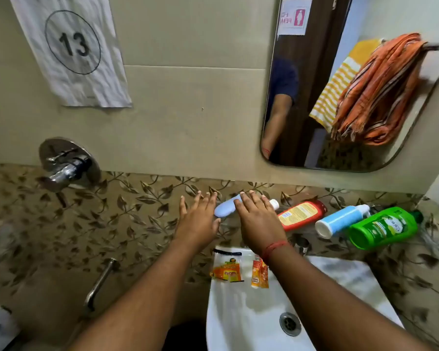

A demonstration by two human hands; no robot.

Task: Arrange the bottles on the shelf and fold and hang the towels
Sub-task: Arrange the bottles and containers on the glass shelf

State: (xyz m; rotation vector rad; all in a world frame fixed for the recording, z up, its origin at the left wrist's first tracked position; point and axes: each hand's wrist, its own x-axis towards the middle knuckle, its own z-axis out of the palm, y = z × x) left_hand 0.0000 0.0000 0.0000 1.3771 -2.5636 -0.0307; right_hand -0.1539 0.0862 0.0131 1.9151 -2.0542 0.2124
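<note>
1. Above the white sink, on a shelf that is hard to make out against the leaf-patterned tiles, four bottles lie on their sides in a row.
2. Leftmost is a pale blue bottle with a white cap. Then come a red and orange bottle, a blue bottle with a white base and a green bottle.
3. The right hand lies flat over the pale blue bottle, fingers straight and spread, touching its top without curling round it.
4. The left hand is just beside that bottle's left end, fingers straight and spread, holding nothing. Whether it touches the bottle I cannot tell.
5. A red thread is tied round the right wrist.
6. Two orange sachets lie on the sink's back rim, below the hands.
7. In the mirror at upper right, an orange striped towel and a yellow and white striped towel hang bunched over a rail.
8. A sheet of paper marked 13 hangs on the wall at upper left, with a chrome tap below it.
</note>
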